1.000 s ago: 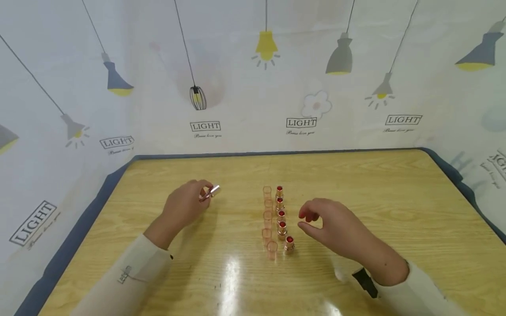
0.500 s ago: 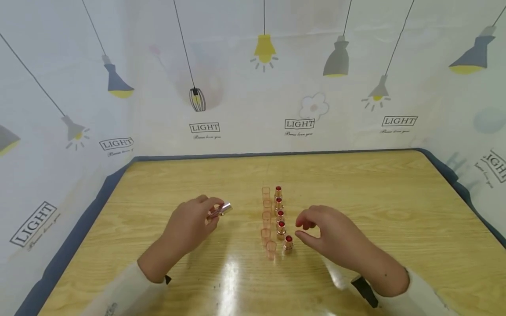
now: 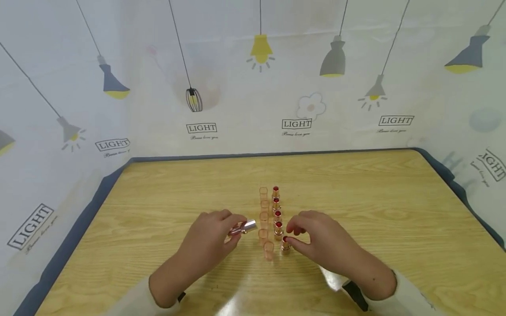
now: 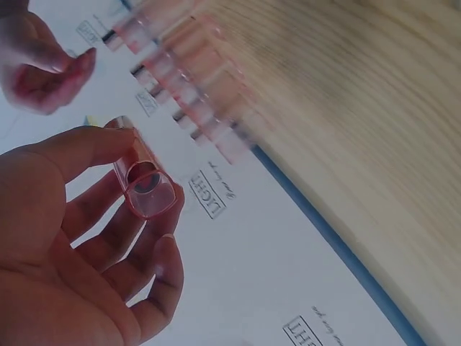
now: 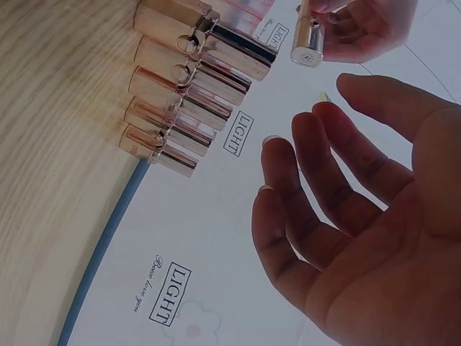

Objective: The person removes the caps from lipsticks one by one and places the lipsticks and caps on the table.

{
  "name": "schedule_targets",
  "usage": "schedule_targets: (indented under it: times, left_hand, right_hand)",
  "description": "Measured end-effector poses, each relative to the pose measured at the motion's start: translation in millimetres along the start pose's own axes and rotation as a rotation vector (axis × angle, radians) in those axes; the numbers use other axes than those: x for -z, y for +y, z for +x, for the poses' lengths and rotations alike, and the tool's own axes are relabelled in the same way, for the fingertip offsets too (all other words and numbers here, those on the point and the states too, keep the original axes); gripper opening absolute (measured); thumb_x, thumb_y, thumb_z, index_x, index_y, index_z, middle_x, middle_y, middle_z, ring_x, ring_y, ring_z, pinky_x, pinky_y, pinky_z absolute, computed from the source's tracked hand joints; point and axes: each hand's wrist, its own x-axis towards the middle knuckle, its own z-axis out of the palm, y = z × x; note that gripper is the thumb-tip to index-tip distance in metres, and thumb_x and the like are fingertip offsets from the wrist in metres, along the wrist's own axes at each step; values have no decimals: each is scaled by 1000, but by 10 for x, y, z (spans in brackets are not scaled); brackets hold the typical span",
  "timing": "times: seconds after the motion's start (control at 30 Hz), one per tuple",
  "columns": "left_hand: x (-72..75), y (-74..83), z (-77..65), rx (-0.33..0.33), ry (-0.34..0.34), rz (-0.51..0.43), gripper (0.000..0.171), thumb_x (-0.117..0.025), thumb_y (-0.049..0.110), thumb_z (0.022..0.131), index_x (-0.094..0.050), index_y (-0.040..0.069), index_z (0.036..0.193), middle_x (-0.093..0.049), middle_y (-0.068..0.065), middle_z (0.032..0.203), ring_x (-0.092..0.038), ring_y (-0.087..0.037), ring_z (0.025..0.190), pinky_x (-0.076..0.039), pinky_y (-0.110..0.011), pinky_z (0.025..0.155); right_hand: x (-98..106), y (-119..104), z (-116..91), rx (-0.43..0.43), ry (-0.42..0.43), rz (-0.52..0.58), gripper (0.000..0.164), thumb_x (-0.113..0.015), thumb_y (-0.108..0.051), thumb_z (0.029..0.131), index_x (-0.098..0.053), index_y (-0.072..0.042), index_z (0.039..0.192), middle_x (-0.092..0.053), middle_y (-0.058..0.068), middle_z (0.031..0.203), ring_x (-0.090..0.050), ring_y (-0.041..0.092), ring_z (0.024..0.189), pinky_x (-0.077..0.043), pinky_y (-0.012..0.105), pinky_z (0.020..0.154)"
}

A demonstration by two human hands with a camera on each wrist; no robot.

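Note:
My left hand pinches a lipstick between thumb and fingers, tilted with its silvery end pointing right. In the left wrist view the clear pink cap sits on this lipstick, facing the camera. My right hand has loosely bent fingers with nothing between them; its thumb tip overlaps the nearest standing lipstick in the head view. Several uncapped lipsticks with red tips, one of them the second from the front, stand upright in a line. Left of them runs a line of clear pink caps.
A wood-grain table carries everything, with a dark blue border along its edge. Behind it hangs a white cloth backdrop printed with lamps and lettering. Dark bands show at the wrists by the white sleeves.
My left hand has come right and nearer with the lipstick, up beside the caps. My right hand has shifted slightly left and down, toward the nearest standing lipstick.

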Motion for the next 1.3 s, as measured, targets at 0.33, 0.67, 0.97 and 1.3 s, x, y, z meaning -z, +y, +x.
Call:
schedule_targets:
  times: [0.33,0.67,0.97,1.3]
  left_hand:
    - [-16,251,55,-92,23,-70,25,-87,26,78,-76,21,100,-74,10,87,-65,-5,75,-48,-30,67]
    - [-23,393,106,-141,80,-135,26,-87,27,78,-76,22,101,-75,10,90,-68,-6,81,-50,-31,71]
    - [-55,464,140,-141,121,-136,27,-87,29,78,-76,23,102,-75,11,93,-69,-6,85,-49,-29,69]
    - [-71,461,142,-115,123,-138,28,-87,31,78,-76,26,103,-75,13,94,-69,-5,83,-51,-28,68]
  right_hand:
    - [-43,-9,3,-25,16,1,18,-81,-23,84,-71,-18,99,-64,-12,84,-57,4,78,-49,24,68]
    - [-56,-36,-31,56,56,-2,28,-83,-23,82,-71,-18,106,-64,-10,91,-60,6,84,-53,27,72]
    - [-56,-47,-47,81,75,-11,25,-85,-20,80,-72,-18,102,-65,-10,89,-60,5,82,-54,26,72]
    - [-62,-25,-49,62,73,-22,26,-86,-22,79,-72,-18,101,-66,-11,89,-62,6,84,-55,28,73]
